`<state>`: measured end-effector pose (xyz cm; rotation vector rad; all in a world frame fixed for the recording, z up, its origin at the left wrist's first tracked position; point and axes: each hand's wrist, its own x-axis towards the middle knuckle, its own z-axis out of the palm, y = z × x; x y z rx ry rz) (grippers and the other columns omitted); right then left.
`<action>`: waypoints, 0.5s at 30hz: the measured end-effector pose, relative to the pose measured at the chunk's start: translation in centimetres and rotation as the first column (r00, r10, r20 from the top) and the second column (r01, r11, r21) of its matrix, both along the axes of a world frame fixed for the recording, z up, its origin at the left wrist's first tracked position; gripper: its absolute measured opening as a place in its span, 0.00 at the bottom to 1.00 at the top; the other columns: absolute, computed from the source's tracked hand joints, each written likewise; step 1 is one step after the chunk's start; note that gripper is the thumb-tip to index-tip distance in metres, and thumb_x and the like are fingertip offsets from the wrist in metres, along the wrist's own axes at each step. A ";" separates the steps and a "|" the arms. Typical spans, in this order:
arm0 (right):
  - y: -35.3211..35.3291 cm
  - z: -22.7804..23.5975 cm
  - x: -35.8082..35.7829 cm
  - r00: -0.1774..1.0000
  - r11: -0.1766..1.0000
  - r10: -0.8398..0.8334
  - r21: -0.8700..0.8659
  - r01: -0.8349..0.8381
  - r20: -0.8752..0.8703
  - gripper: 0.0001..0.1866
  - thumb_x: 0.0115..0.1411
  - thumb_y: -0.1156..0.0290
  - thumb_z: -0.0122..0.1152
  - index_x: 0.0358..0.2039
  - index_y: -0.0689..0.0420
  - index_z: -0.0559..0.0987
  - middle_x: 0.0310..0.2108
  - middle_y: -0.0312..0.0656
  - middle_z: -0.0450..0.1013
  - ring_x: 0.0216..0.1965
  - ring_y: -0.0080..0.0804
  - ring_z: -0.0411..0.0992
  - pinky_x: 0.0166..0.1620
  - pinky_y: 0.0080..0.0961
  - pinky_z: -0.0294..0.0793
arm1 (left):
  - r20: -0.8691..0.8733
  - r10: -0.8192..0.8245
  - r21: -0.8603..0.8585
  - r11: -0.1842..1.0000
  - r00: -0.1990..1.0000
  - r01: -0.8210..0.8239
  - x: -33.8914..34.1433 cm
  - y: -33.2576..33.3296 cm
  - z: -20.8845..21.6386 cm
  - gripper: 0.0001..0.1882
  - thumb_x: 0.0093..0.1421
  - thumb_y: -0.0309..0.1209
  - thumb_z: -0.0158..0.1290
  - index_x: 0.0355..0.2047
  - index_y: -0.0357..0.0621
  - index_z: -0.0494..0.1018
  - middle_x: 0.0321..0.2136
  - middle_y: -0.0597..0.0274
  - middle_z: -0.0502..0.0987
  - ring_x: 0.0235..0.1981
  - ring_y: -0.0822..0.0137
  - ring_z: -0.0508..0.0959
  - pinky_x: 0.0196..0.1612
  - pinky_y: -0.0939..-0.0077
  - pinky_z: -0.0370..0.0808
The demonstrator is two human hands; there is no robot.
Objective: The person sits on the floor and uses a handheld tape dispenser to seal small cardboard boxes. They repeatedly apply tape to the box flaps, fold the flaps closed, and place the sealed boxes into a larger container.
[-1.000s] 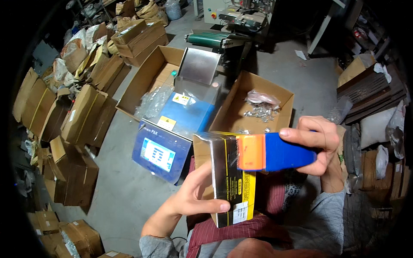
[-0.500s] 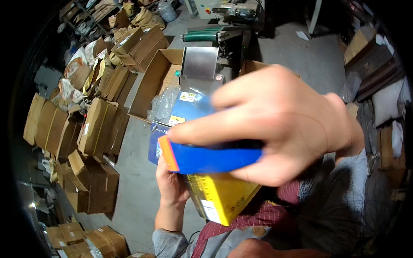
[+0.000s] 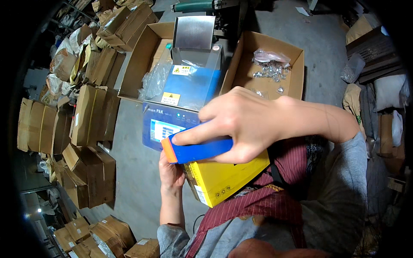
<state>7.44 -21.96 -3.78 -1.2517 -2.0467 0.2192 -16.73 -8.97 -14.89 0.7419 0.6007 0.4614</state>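
Held across the top of a yellow carton [image 3: 234, 182] is a slim blue box with an orange end [image 3: 202, 147]. My right hand [image 3: 241, 122] grips it from above, fingers along its upper side and thumb below. My left hand [image 3: 171, 171] is closed round the left end of the yellow carton, just under the orange end; its fingers are mostly hidden. The carton rests near my striped dark red apron [image 3: 254, 208]. Right behind the boxes stands a blue machine with a lit screen [image 3: 150, 112], a clear cover and a raised metal flap [image 3: 194, 32].
Beside the machine are two open cardboard boxes, one at the left [image 3: 132, 77] with clear plastic film, one at the right [image 3: 297, 84] with small clear packets. Stacked brown cartons [image 3: 88, 116] line the left. A green roller [image 3: 193, 6] is at the back; sacks and bags lie right.
My right hand has come lower and a little left with the blue box. The view has shifted, so the right cardboard box shows more fully. Both hands keep their hold.
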 end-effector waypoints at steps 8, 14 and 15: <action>-1.7 -2.3 1.2 0.993 1.000 0.015 -0.021 -0.018 -0.120 0.30 0.46 0.65 0.66 0.54 0.46 0.81 0.22 0.39 0.70 0.26 0.40 0.74 0.27 0.34 0.72 | -0.042 -0.101 0.002 0.995 0.994 0.101 1.4 -0.9 0.5 0.18 0.66 0.29 0.48 0.52 0.29 0.72 0.45 0.52 0.80 0.43 0.64 0.82 0.50 0.72 0.79; -2.9 -1.6 1.7 0.987 0.997 0.049 -0.047 -0.057 -0.150 0.33 0.37 0.70 0.69 0.51 0.50 0.82 0.23 0.40 0.70 0.25 0.38 0.74 0.27 0.32 0.72 | -0.050 -0.157 0.026 0.987 0.986 0.159 1.6 -1.5 0.8 0.17 0.65 0.27 0.50 0.51 0.28 0.74 0.44 0.53 0.81 0.42 0.67 0.81 0.49 0.74 0.78; -3.2 -1.3 1.6 0.989 0.998 0.033 -0.052 -0.041 -0.147 0.33 0.37 0.70 0.69 0.50 0.50 0.82 0.23 0.40 0.70 0.25 0.39 0.74 0.27 0.31 0.73 | -0.062 -0.172 0.010 0.985 0.983 0.173 1.5 -1.5 0.7 0.16 0.65 0.27 0.49 0.50 0.29 0.75 0.43 0.53 0.81 0.42 0.68 0.81 0.48 0.75 0.77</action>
